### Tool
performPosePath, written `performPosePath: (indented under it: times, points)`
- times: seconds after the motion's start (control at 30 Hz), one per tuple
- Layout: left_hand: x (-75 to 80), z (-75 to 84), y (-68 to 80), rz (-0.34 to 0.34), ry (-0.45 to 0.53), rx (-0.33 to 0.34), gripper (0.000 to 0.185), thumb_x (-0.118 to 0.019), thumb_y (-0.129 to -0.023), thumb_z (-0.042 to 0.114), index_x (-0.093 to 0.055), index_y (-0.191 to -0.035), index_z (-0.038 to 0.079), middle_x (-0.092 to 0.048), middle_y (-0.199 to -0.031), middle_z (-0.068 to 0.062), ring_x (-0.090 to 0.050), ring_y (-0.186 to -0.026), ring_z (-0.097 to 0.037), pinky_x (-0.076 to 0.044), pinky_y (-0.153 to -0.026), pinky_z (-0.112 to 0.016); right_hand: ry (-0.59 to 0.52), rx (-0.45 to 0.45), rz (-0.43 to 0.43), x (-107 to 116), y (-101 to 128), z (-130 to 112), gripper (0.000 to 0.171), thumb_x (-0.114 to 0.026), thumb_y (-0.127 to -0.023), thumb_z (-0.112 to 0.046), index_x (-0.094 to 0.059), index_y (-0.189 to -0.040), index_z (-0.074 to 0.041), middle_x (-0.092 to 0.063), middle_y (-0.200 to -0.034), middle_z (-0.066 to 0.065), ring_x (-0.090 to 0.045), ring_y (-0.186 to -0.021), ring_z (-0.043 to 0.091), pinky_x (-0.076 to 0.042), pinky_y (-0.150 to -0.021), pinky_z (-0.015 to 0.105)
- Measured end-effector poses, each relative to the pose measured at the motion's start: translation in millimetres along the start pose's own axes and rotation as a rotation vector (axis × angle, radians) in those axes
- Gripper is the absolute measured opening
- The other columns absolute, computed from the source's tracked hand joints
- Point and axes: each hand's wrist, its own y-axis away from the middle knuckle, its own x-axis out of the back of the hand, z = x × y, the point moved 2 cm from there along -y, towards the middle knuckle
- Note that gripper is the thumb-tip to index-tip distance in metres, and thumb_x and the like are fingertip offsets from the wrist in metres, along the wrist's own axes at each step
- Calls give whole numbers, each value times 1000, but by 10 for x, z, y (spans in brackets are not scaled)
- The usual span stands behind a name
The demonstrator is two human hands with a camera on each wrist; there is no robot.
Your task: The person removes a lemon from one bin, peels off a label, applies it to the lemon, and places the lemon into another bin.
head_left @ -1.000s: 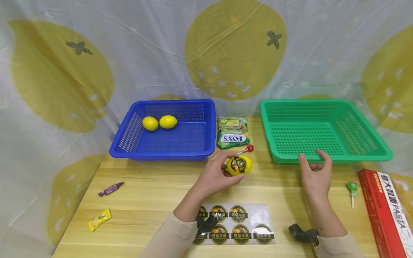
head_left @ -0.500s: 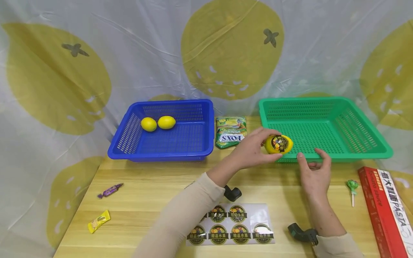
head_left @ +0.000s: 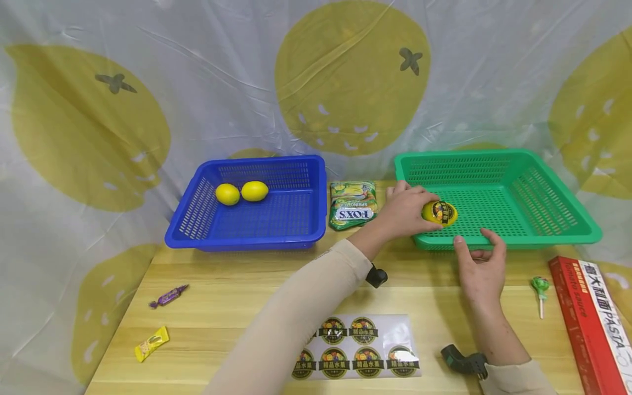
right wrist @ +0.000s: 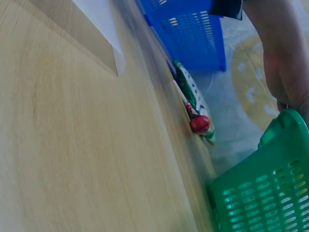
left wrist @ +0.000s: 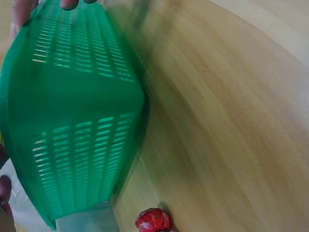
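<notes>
I count three lemons [head_left: 439,213], two baskets [head_left: 498,192], two lollipops [head_left: 539,285], two wrapped candies [head_left: 169,295], one sweets bag [head_left: 353,204], one pasta box [head_left: 594,323], one sticker sheet [head_left: 357,346].

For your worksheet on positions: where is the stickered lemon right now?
In the head view, the stickered lemon is right of centre, gripped by the left hand inside the green basket.
</notes>
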Motion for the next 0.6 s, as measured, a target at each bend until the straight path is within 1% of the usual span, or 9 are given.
performPosePath:
  times: [0.03, 0.1, 0.3, 0.4, 0.5, 0.6]
  points:
    - [-7, 12, -11, -9, -23, 19, 65, -72, -84, 67, -57, -142, 40, -59, -141, 17, -40, -113, -13, -30, -89, -31, 2, 0, 1, 2, 5, 0, 66, -66, -95, -50, -38, -152, -30, -46, -96, -3, -49, -80, 6, -42, -63, 18]
    - [-26, 27, -25, -26, -29, 53, 65, -74, -83, 67, -58, -140, 42, -59, -141, 20, -37, -110, -14, -28, -87, -32, 2, 0, 2, 3, 12, -1, 66, -66, -95, -50, -39, -152, -30, -47, -96, -3, -49, -80, 7, -42, -63, 18]
    - [-87, 12, -56, -25, 5, 122, 66, -75, -80, 68, -59, -139, 43, -58, -142, 21, -35, -106, -13, -26, -86, -32, 11, 11, -2, -7, 22, 4, 67, -66, -95, -51, -38, -152, -30, -47, -96, -2, -49, -79, 7, -42, -62, 18]
    - [-103, 7, -68, -35, 31, 146, 71, -74, -79, 72, -57, -142, 42, -57, -144, 20, -35, -108, -13, -26, -87, -31, 19, 11, -12, -4, 22, 8, 67, -65, -95, -52, -37, -153, -30, -46, -97, -2, -49, -79, 7, -42, -62, 19]
    - [-116, 2, -50, -40, 89, 143, 80, -72, -78, 75, -52, -147, 39, -53, -149, 19, -37, -113, -13, -29, -91, -31, 26, 3, -26, 9, 23, 7, 68, -63, -96, -53, -36, -154, -31, -45, -100, -2, -48, -81, 9, -43, -62, 20]
    - [-116, -26, 30, -23, 175, 112, 84, -71, -81, 72, -46, -152, 36, -49, -154, 17, -39, -116, -13, -33, -95, -31, 31, -2, -29, 26, 18, -2, 69, -63, -96, -54, -35, -154, -31, -45, -101, -2, -48, -81, 9, -43, -61, 20]
